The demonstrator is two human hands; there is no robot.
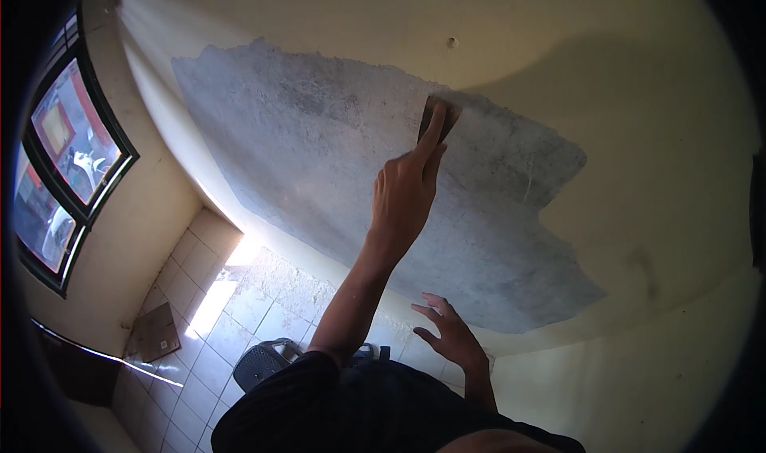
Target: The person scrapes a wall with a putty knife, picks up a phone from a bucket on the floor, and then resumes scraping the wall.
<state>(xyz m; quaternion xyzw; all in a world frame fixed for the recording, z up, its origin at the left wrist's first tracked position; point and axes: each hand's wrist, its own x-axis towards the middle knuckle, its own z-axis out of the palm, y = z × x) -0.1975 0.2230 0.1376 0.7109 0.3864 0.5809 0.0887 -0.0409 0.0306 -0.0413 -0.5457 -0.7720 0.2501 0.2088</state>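
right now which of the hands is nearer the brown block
Left. The left hand holds the brown block against the wall; the right hand is open, lower down and apart from it.

You're pressing a brown block against a mottled grey patch that is showing through the cream wall (white grid-tiled floor, black window frame); your sleeve is showing black.

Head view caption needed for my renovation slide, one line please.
Left hand presses a small brown block onto the wall's bare grey patch; right hand open below.
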